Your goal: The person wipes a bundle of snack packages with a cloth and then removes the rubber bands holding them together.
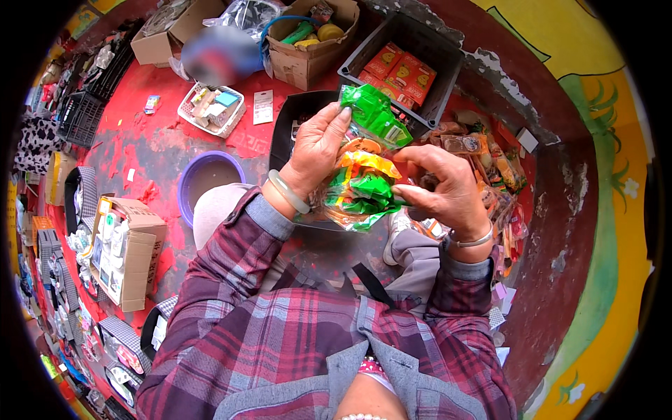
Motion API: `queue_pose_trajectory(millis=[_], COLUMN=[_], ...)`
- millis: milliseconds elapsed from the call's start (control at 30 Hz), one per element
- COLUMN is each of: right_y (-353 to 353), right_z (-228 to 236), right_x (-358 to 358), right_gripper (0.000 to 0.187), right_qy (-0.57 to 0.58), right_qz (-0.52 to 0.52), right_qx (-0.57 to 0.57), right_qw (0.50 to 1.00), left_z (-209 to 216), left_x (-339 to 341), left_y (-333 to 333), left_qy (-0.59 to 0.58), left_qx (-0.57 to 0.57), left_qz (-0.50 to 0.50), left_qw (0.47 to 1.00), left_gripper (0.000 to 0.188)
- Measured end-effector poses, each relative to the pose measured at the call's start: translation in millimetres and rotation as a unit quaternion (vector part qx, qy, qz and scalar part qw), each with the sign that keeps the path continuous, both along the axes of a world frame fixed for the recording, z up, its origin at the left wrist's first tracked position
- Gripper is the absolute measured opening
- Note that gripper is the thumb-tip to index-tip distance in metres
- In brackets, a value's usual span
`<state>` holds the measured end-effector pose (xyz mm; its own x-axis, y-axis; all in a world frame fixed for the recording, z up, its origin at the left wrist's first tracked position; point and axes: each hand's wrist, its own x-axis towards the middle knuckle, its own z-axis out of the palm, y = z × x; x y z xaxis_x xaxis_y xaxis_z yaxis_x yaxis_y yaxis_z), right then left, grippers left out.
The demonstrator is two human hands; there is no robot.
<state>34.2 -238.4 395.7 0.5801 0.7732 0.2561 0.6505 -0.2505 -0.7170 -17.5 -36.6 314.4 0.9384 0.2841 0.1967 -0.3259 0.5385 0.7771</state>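
In front of my chest I hold a bunch of shiny plastic packets (364,185), green, yellow and orange. My left hand (313,150) is closed on it from the left, its thumb pressed against the green plastic packet (376,115) at the top. On the other side my right hand (444,187) has its fingers bent, with thumb and a fingertip pinching the right edge of the green wrapping. What is inside the packets cannot be made out. Below the hands stands a black bin (280,136), largely hidden by them.
A grey crate (444,91) with red boxes stands beyond my hands. Loose packets (490,168) are heaped by the right wall. To the left are a purple basin (183,192), a white basket (234,124) and an open cardboard box (143,269); another carton (294,66) stands behind.
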Motion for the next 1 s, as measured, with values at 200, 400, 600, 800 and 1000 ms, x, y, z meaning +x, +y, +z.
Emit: queue_pose_trajectory(millis=[200, 400, 600, 800, 1000], right_y=[9, 17, 22, 16, 5], right_z=[-9, -5, -17, -21, -21], right_x=[1, -8, -5, 0, 11], right_gripper=[0.022, 0.016, 0.011, 0.009, 0.013], right_qy=[-0.102, -0.217, -0.219, -0.05, 0.137], right_qz=[0.0, 0.011, -0.02, -0.032, -0.044], right_qx=[0.036, -0.016, 0.032, 0.047, 0.045], right_qw=[0.994, 0.976, 0.975, 0.997, 0.989], left_z=[-9, -13, -11, -21, -9], left_x=[0, 1, -1, 3, -3], left_y=[-1, -5, -4, 0, 5], left_qy=[0.006, 0.009, 0.024, 0.043, 0.023], left_qx=[0.103, 0.19, 0.258, 0.085, 0.284], left_qz=[0.021, 0.061, 0.064, -0.151, -0.229], left_qw=[0.994, 0.98, 0.964, 0.984, 0.931], left_gripper=[0.02, 0.017, 0.018, 0.033, 0.064])
